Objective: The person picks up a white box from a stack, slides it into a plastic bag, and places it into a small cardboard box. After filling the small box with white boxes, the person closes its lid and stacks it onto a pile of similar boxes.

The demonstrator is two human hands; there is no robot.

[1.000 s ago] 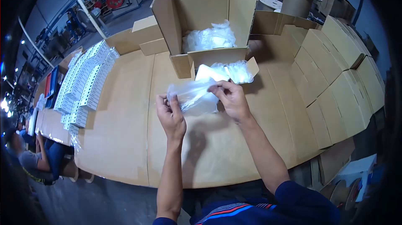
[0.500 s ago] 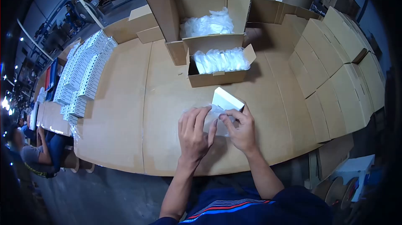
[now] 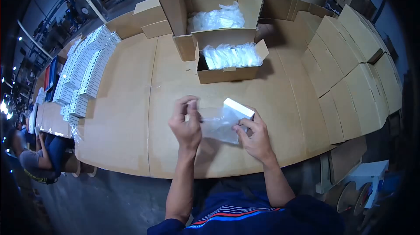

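Observation:
My right hand (image 3: 254, 138) grips a small white box (image 3: 238, 107) together with a clear plastic bag (image 3: 221, 129), thumb and fingers pressed on its right side. The bag covers part of the box and spreads out to the left of it. My left hand (image 3: 186, 122) is closed at the bag's left side, fingers curled, with a thin stretch of plastic running to it. Just how its fingertips hold the film is hard to see. Beyond both hands stands an open carton (image 3: 227, 76) filled with a row of plastic-wrapped white packs (image 3: 232, 56).
Behind it is a larger open carton (image 3: 188, 50) with more clear-wrapped packs (image 3: 218, 17). White boxes (image 3: 89, 66) are stacked at the left. Closed brown cartons (image 3: 350, 86) form a wall on the right. A seated person (image 3: 41, 156) is at far left.
My left hand has moved left, away from the white box, drawing the plastic out sideways. My right hand keeps its hold on the box. The view has shifted slightly.

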